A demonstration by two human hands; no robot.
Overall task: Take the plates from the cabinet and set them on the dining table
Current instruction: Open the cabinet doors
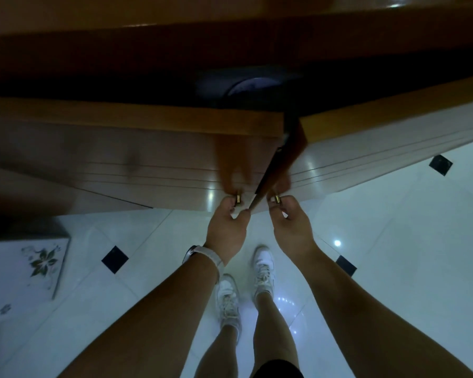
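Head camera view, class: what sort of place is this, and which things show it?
Probably a room in a home. Both hands, left hand and right hand, grip the brass knobs of a wooden cabinet above a glossy white tiled floor.

A dim, bluish view with strong wide-angle bending at the edges. Small bright glare spots shine on the glossy white floor and on the cabinet doors. The cabinet interior is almost black. Edges look soft, with slight motion blur.
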